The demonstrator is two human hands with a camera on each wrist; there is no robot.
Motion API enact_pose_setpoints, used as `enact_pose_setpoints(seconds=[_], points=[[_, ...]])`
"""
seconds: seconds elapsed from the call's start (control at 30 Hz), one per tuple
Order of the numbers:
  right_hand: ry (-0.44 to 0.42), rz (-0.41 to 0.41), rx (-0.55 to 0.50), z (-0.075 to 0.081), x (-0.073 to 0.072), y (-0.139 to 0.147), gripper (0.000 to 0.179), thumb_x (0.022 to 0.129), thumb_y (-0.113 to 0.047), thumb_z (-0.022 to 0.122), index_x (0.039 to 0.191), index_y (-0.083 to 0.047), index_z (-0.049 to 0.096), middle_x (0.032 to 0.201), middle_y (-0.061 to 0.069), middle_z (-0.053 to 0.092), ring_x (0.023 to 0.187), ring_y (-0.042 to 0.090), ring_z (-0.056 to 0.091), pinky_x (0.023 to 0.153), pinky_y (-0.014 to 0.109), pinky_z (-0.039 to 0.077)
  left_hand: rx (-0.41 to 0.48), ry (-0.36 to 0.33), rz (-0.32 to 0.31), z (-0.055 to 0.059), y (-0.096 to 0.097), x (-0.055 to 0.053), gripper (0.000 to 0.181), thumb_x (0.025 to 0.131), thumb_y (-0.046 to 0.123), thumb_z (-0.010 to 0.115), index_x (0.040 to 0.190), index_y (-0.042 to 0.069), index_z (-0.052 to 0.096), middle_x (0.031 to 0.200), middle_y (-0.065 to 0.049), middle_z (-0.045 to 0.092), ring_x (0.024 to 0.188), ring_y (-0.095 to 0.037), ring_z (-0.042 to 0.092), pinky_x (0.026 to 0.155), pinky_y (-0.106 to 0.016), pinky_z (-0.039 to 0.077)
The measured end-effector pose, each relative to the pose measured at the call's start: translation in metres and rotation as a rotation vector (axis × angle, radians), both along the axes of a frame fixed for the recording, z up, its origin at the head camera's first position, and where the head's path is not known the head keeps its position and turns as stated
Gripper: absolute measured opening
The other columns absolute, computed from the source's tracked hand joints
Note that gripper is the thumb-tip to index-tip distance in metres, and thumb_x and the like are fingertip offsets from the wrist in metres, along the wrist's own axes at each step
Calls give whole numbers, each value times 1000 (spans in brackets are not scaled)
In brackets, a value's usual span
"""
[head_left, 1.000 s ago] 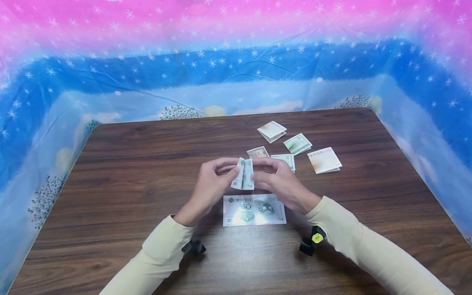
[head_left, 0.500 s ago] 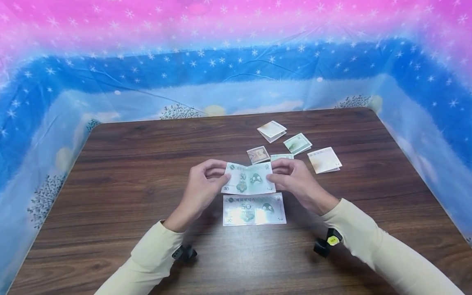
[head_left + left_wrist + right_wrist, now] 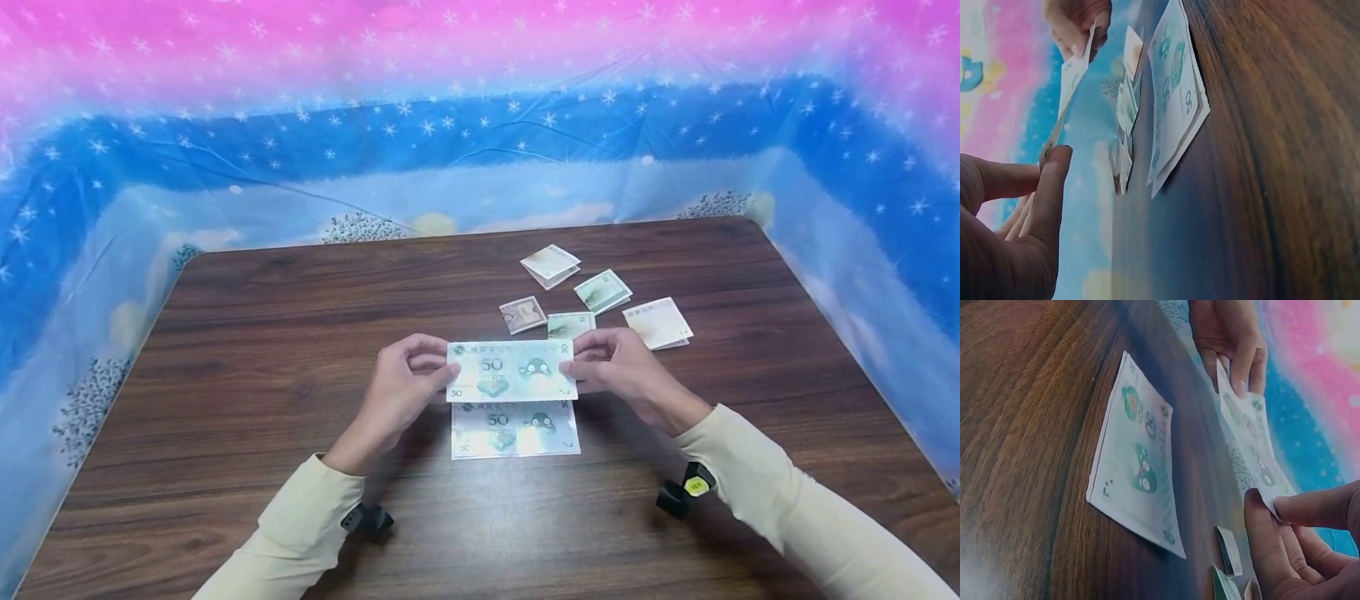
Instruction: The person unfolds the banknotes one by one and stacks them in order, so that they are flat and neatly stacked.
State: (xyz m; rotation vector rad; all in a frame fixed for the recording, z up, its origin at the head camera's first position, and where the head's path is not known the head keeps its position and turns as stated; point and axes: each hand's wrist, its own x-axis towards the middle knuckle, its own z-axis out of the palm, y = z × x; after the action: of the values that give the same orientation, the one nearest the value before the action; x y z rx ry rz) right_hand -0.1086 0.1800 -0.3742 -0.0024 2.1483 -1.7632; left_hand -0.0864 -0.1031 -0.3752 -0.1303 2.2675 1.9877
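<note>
Between my two hands a green-and-white play banknote (image 3: pixel 512 375) printed with 50 is stretched nearly flat, raised above the table. My left hand (image 3: pixel 393 396) pinches its left end between thumb and fingers. The right end is pinched by my right hand (image 3: pixel 637 379); the right wrist view shows thumb and finger at the corner of the held banknote (image 3: pixel 1254 437). Below it, partly overlapped in the head view, another 50 banknote (image 3: pixel 516 437) lies on the table. In the left wrist view the lying banknote (image 3: pixel 1175 94) shows a double edge, with more than one layer.
Several folded notes lie beyond my hands: a brown one (image 3: pixel 522 315), green ones (image 3: pixel 603 290) and pale ones (image 3: pixel 657 323). They rest on the dark wooden table (image 3: pixel 262 350). A snowflake-patterned cloth (image 3: pixel 450 133) hangs around its far and side edges.
The held banknote was folded in half one second ago and has been opened out to full width. My hands have moved apart, the right one farther to the right.
</note>
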Motion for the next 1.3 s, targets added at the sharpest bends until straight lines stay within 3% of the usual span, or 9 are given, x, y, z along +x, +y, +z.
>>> enact_pose_setpoints(seconds=[0.23, 0.47, 0.67, 0.97, 1.17, 1.3], points=[[-5, 27, 58, -2, 3, 7, 21, 86, -4, 76, 99, 3, 61, 84, 4, 67, 78, 15, 65, 76, 31, 59, 27, -112, -25, -3, -1, 0, 21, 87, -7, 73, 107, -4, 65, 92, -13, 73, 78, -15, 69, 68, -34, 61], [-11, 87, 88, -4, 8, 10, 18, 86, 1, 76, 95, 7, 61, 82, 9, 66, 72, 17, 67, 72, 35, 61, -17, -132, -135, -6, -2, 3, 17, 87, -9, 72, 101, -6, 62, 85, -13, 72, 74, -17, 68, 69, -37, 62], [25, 169, 138, -8, 12, 12, 14, 86, 4, 75, 88, 6, 61, 79, 10, 66, 68, 18, 68, 67, 37, 62, -170, -102, -254, -7, -3, 7, 18, 87, -9, 72, 100, -5, 61, 83, -14, 73, 70, -21, 71, 66, -36, 62], [78, 275, 174, -17, 14, 8, 13, 83, 9, 74, 86, 8, 61, 73, 8, 66, 61, 15, 67, 62, 37, 61, -426, -91, -338, -7, -1, 9, 22, 85, 1, 78, 101, 0, 63, 76, -6, 73, 60, -18, 71, 53, -32, 57], [78, 287, 219, -23, 14, 5, 14, 82, 9, 74, 83, 5, 61, 70, 6, 65, 58, 18, 69, 60, 37, 61, -588, -58, -352, -6, 0, 10, 21, 84, 8, 81, 96, 4, 65, 66, 1, 69, 54, -14, 65, 46, -28, 48], [98, 303, 256, -24, 14, 2, 15, 81, 7, 75, 81, 4, 61, 68, 6, 65, 57, 19, 69, 58, 36, 61, -686, -35, -345, -7, 1, 9, 21, 82, 11, 83, 92, 6, 65, 65, 2, 66, 54, -14, 61, 48, -28, 48]])
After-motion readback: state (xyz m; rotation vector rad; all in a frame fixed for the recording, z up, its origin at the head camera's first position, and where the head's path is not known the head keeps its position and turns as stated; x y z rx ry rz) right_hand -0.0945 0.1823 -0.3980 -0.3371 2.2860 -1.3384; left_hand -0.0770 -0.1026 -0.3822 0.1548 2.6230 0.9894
